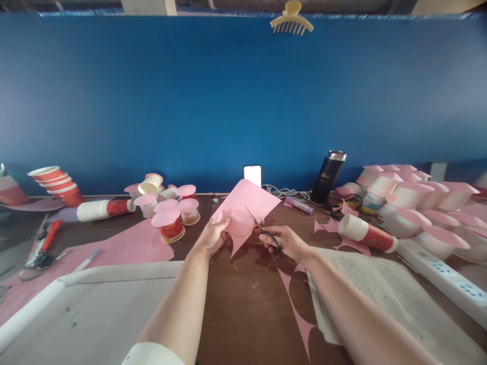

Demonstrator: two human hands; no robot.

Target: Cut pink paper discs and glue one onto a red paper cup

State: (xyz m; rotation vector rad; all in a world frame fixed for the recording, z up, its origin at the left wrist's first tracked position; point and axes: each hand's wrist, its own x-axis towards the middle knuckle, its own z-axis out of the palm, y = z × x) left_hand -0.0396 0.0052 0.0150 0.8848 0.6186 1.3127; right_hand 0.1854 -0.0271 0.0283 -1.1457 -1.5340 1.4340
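My left hand (215,237) pinches the left edge of a sheet of pink paper (251,197) above the brown table. A yellowish round outline shows on the lower part of the sheet, and a pointed flap hangs below it. In my right hand (289,242) is a pair of scissors with dark handles (273,238). Their blade lies against the paper at the right side of the round outline. How wide the blades are apart I cannot make out. Pink offcuts (299,309) lie on the table under my right forearm.
Paper cups topped with pink discs (167,223) stand at left, with many more (414,192) at right. Stacked cups (367,234) lie nearby. A black flask (329,177), a phone (253,175) and a power strip (445,276) surround the work area. A blue partition (190,101) rises behind.
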